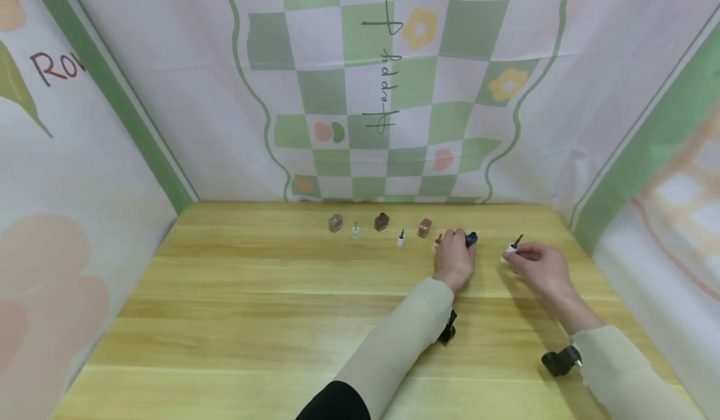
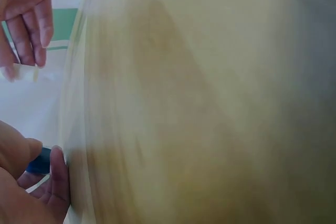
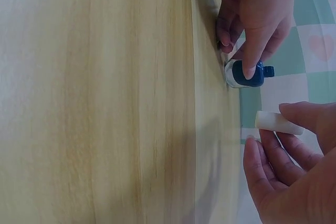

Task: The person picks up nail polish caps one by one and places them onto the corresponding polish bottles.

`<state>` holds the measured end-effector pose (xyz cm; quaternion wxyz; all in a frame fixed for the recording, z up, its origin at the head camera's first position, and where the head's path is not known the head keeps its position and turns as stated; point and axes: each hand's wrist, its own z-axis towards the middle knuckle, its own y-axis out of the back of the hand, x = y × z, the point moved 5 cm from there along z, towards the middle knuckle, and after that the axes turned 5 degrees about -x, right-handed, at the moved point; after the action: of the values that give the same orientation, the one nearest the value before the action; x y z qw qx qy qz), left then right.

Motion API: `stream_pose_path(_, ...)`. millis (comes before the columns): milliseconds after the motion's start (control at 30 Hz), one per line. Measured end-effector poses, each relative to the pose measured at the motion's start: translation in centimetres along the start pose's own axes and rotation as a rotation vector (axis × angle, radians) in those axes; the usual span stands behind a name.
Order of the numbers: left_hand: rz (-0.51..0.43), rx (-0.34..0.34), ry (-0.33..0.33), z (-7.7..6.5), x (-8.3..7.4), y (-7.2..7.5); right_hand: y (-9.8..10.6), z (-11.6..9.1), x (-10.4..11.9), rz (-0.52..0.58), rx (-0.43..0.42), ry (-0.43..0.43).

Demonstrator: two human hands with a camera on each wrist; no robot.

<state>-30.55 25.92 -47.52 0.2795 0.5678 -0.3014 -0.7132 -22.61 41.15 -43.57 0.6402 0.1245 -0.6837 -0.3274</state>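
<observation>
A small nail polish bottle (image 3: 253,75), dark blue with an uncapped neck, stands on the table between the fingers of my left hand (image 1: 454,260). In the head view that hand covers part of the bottle. My right hand (image 1: 544,271) pinches a white brush cap (image 3: 275,122) between thumb and fingers, a short way right of the bottle. The cap's dark brush points up in the head view. Beside the left hand, partly hidden by it, is another white cap with a red brush (image 1: 439,239).
Three uncapped polish bottles stand along the table's back: a grey one (image 1: 335,222), a dark maroon one (image 1: 382,221) and a reddish-pink one (image 1: 424,227). Between them, two white caps (image 1: 355,232) stand with brushes upward. A patterned cloth (image 1: 388,95) hangs behind the wooden table (image 1: 253,320).
</observation>
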Motion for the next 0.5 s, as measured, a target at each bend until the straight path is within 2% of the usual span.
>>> stream_pose_path(367,0.033,0.008,-0.027,-0.5,-0.52,0.55,0.16,-0.11,0.34,-0.003,-0.013,0.0)
stream_pose_path(500,0.079,0.046,-0.024,-0.84,-0.89,0.56,0.24,-0.26,0.45,0.009,-0.015,0.003)
